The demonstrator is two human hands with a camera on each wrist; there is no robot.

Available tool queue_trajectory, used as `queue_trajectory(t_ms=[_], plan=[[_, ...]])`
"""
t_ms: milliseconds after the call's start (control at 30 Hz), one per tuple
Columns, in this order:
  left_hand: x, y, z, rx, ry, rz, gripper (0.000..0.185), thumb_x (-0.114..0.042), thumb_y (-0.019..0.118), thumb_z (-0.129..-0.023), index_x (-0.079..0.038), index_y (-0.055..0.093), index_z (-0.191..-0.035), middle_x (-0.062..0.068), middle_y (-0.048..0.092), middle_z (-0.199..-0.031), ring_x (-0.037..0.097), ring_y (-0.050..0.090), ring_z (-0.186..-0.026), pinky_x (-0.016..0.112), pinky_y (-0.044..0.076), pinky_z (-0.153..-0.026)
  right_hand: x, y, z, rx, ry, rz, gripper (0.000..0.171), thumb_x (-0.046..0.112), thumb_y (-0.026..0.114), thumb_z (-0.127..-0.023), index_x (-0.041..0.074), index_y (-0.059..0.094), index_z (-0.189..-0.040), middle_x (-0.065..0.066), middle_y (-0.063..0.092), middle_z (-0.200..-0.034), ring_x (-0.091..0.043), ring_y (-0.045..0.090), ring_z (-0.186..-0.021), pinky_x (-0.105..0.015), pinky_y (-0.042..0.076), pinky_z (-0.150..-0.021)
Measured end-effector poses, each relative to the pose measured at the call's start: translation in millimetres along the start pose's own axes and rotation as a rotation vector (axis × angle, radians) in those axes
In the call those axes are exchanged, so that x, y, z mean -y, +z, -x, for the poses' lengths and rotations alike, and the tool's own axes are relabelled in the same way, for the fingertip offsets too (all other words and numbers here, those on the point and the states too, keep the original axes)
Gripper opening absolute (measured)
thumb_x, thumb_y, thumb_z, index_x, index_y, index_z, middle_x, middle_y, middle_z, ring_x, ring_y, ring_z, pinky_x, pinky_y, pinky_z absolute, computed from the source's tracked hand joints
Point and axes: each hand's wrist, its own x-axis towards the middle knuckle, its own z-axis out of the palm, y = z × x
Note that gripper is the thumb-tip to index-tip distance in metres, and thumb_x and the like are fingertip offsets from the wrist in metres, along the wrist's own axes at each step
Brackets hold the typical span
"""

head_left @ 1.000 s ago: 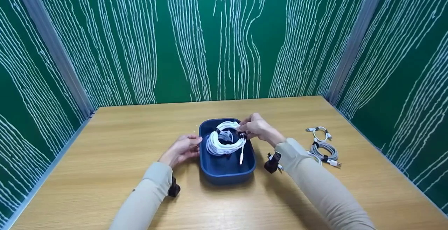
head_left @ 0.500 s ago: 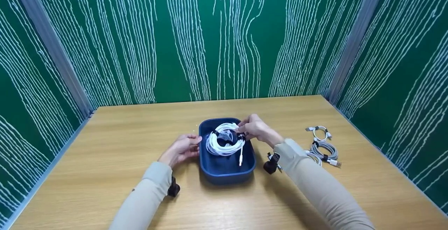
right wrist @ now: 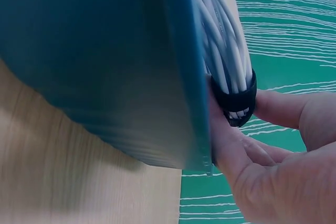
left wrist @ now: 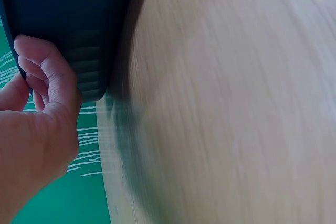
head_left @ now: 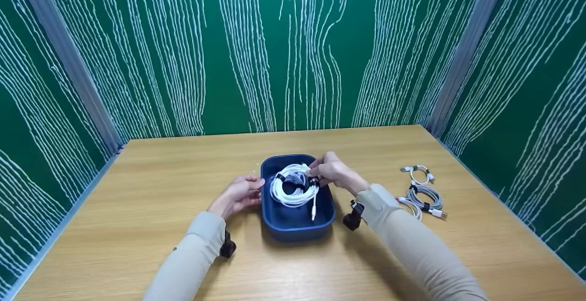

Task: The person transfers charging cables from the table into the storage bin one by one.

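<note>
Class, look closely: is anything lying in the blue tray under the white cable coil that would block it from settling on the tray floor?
Nothing visible. The right hand holds the white cable coil over the blue tray, whose visible floor looks bare.

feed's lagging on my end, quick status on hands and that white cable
Right hand pinches white cable coil at its black strap, over the blue tray. Left hand grips tray's left wall. Nothing in the way; spare cables lie off right.
</note>
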Motion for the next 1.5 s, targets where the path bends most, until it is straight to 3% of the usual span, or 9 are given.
queue_trajectory(t_ms=[1300, 1400, 1500], plan=[[1.5, -0.8, -1.6, 0.026, 0.014, 0.006, 0.005, -0.005, 0.052, -0.097, -0.006, 0.047, -0.094, 0.000, 0.050, -0.074, 0.013, 0.049, -0.065, 0.026, 0.049, -0.063, -0.1, 14.0, 4.4, -0.030, -0.015, 0.079, 0.026, 0.002, 0.069, -0.084, -0.008, 0.062, -0.107, -0.004, 0.062, -0.081, -0.012, 0.061, -0.069, -0.024, 0.055, -0.054], [1.9, -1.3, -2.0, 0.019, 0.016, 0.011, 0.006, -0.005, 0.052, -0.097, -0.006, 0.047, -0.094, 0.000, 0.050, -0.074, 0.013, 0.049, -0.065, 0.026, 0.049, -0.062, 0.3, 15.1, 5.7, -0.031, -0.059, 0.118, 0.025, 0.005, 0.070, -0.085, -0.007, 0.063, -0.105, -0.005, 0.065, -0.082, -0.010, 0.061, -0.065, -0.023, 0.055, -0.052], [2.0, -1.5, -3.2, 0.015, 0.013, 0.016, 0.006, -0.004, 0.052, -0.097, -0.006, 0.047, -0.095, 0.000, 0.051, -0.073, 0.013, 0.049, -0.064, 0.026, 0.049, -0.062, 4.2, 14.9, 8.8, -0.084, -0.163, 0.217, 0.024, 0.010, 0.072, -0.085, -0.008, 0.066, -0.100, -0.014, 0.071, -0.081, -0.009, 0.061, -0.059, -0.022, 0.054, -0.050]])
